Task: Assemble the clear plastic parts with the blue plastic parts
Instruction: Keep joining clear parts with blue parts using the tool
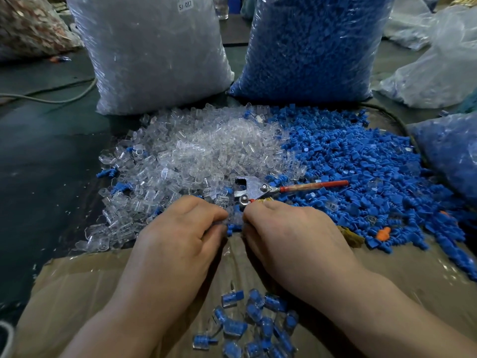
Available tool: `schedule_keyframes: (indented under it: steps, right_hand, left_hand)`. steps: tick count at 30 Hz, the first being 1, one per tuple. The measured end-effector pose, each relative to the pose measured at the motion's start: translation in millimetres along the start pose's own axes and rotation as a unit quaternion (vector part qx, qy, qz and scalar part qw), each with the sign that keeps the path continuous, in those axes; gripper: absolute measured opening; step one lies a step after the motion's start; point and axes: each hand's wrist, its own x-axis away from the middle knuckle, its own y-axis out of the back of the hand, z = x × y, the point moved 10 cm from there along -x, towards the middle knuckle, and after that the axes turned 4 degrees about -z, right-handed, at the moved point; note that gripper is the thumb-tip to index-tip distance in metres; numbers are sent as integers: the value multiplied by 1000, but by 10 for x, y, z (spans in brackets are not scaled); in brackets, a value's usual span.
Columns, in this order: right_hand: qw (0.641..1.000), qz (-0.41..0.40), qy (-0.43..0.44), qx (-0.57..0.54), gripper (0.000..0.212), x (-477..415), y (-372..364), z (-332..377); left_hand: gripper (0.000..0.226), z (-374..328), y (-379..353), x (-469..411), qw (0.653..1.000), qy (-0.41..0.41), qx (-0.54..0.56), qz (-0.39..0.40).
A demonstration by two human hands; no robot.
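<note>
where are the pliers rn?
Head view, centre: the pliers lie just beyond the right hand, on the seam between the clear pile and the blue pile, red handle pointing right.

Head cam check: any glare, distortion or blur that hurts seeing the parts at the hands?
Head view: wide-angle bending near the edges; glare streaks on the clear bag and blue bag; clear pile washes out into highlights; table at left is dim; left hand and right hand are sharp, but their fingertips mostly hide the part they pinch.
</note>
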Motion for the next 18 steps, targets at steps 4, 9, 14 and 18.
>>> schedule_keyframes:
  steps: [4,9,14,18]
  right_hand:
    - [996,-41,-21,-70,19,21,79,-45]
    - [986,-59,-47,-150,20,39,161,-104]
    - [961,-44,-101,-252,23,58,126,-212]
    - [946,-23,-116,-301,21,79,52,-223]
  left_hand:
    - [21,24,99,7,998,18,50,-43]
    - [28,29,88,23,997,35,66,-36]
    - [25,16,80,19,996,41,74,-33]
    - [23,95,63,32,991,66,113,-43]
